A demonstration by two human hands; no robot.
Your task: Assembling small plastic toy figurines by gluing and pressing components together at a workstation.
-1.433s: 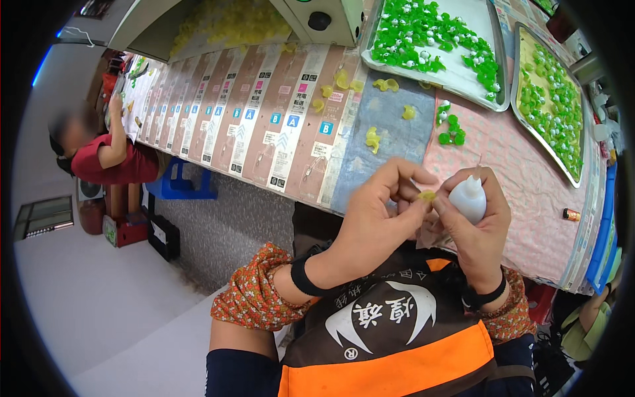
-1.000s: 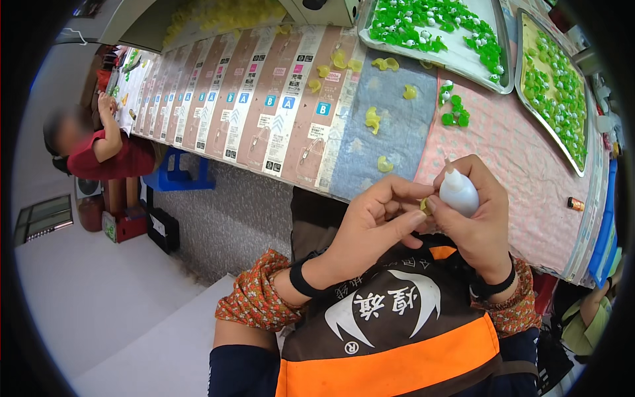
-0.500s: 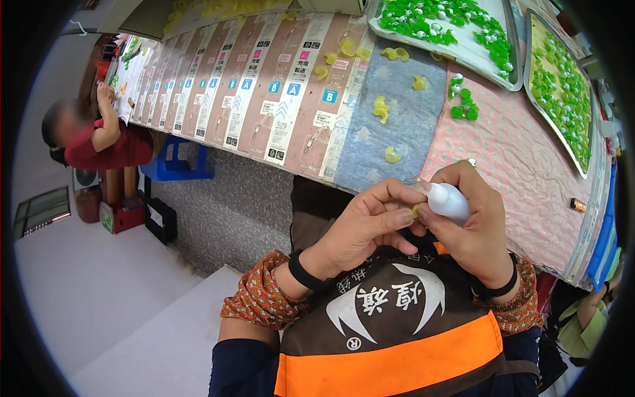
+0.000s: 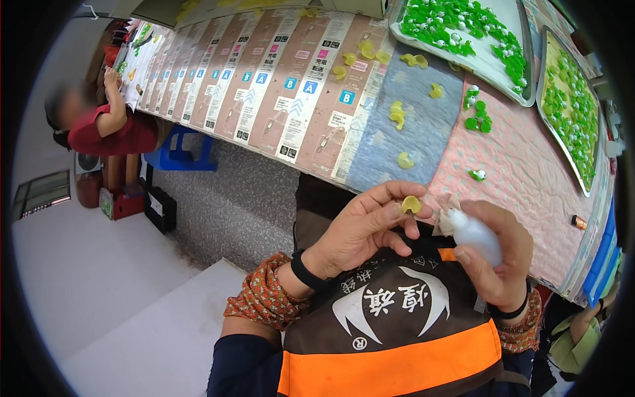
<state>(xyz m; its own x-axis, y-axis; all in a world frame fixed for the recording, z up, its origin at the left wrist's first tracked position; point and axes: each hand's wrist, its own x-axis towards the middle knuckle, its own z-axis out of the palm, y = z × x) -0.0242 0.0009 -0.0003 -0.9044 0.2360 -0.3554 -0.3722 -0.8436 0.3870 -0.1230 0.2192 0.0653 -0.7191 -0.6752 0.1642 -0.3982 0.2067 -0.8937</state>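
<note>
The left hand [image 4: 357,235] is holding a yellow piece [image 4: 411,204] over the counter's near edge, its grip closing thumb against forefinger, while the other fingers are curling loosely below. The right hand [image 4: 499,255] is holding a pale bottle [image 4: 477,239], its grip wrapping the body between thumb and fingers; the nozzle [image 4: 455,220] is pointing toward the piece but standing apart from it. What is differing from half a second ago is the contact: the right thumb and bottle, then meeting at the piece, are now lying clear to the right, so the left grip alone is supporting the piece and its curved face is showing. For the work in hand, this is apparently marking a pause between bottle and piece; whether any liquid is coating the piece, one cannot tell.

Along the counter [image 4: 301,132], a blue cloth [image 4: 374,155] is reaching the near edge and carrying loose yellow pieces [image 4: 397,115]. To its right, a pink cloth [image 4: 529,192] is bearing a few green pieces [image 4: 479,120] with white balls, one lying nearer the hands. Toward the far edge, a left tray [image 4: 481,74] and a right tray [image 4: 564,155] are holding many more such pieces
</note>
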